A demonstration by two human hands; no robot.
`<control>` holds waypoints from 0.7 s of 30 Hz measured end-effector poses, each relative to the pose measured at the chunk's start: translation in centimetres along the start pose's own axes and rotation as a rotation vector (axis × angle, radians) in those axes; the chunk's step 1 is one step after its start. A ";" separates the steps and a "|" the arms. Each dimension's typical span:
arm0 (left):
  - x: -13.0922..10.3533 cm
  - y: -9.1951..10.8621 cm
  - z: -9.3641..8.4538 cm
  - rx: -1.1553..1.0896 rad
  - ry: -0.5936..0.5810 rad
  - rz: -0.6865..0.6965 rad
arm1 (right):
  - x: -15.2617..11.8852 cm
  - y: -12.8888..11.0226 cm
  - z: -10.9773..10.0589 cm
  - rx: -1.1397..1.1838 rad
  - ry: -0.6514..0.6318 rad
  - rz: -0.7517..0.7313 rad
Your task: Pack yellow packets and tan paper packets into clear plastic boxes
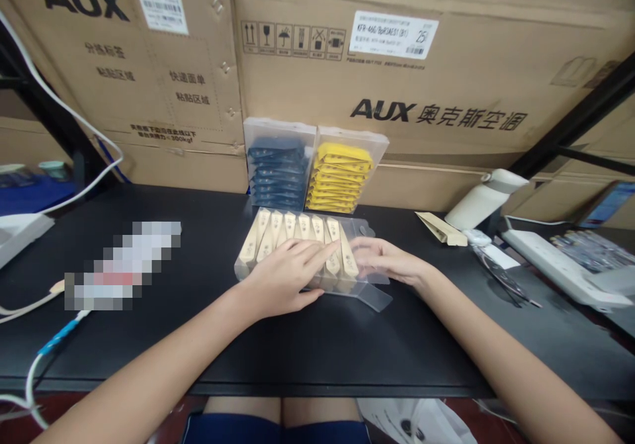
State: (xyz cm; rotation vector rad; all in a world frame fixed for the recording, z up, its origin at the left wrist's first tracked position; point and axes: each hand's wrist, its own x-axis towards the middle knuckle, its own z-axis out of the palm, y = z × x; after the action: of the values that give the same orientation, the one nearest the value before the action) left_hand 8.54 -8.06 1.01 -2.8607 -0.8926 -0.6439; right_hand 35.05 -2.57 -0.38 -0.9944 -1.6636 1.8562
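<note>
A clear plastic box (241,270) lies on its side on the black table, holding a row of cream packets (266,222) with dark print. Flaps stand out at its right end. My left hand (288,272) rests across the packets, fingers stretched out and nearly flat. At the box's right end is my right hand (381,259), its curved fingers gripping the clear plastic beside the last packet; the fingertips are partly blurred behind the plastic. Just behind stand two similar clear boxes, one with dark blue packets (278,169), the other with yellow packets (342,173).
Large cardboard cartons (297,87) form a wall behind the table (317,345). To the right are a loose cream packet (441,229), a white bottle (486,199), glasses (506,278) and a power strip (565,265). A pixelated object (124,265) and cables lie left.
</note>
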 end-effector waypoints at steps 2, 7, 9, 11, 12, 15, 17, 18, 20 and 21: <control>0.0 0.0 0.0 0.001 0.001 -0.001 | 0.0 -0.1 0.2 -0.015 -0.020 0.006; 0.0 0.0 0.0 -0.012 0.007 -0.002 | 0.1 -0.1 0.9 -0.052 -0.015 -0.004; 0.0 0.0 0.0 -0.015 0.009 -0.001 | 0.2 -0.1 1.2 -0.068 0.008 -0.018; 0.0 0.0 0.0 -0.016 0.008 0.000 | 0.1 -0.2 1.4 -0.072 0.030 -0.037; 0.0 0.0 0.0 -0.014 0.007 0.001 | 0.1 -0.2 1.4 -0.074 0.033 -0.045; 0.0 0.1 0.0 -0.007 0.003 0.001 | 0.1 -0.3 1.5 -0.093 0.022 -0.059; 0.1 0.2 0.0 -0.007 0.008 0.000 | 0.1 -0.3 1.5 -0.113 0.018 -0.056; 0.1 0.2 -0.1 -0.008 0.012 0.000 | 0.1 -0.3 1.5 -0.120 0.020 -0.055; 0.2 0.2 -0.1 -0.012 0.019 0.002 | 0.2 -0.1 1.6 -0.122 0.037 -0.060; 0.2 0.2 0.0 -0.015 0.021 0.004 | 0.3 0.0 1.7 -0.118 0.052 -0.069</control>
State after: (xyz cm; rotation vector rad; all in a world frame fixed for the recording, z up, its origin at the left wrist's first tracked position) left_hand 8.80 -8.09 1.16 -2.8623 -0.8833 -0.6822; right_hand 33.57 -3.44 -0.40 -1.0107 -1.7703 1.6912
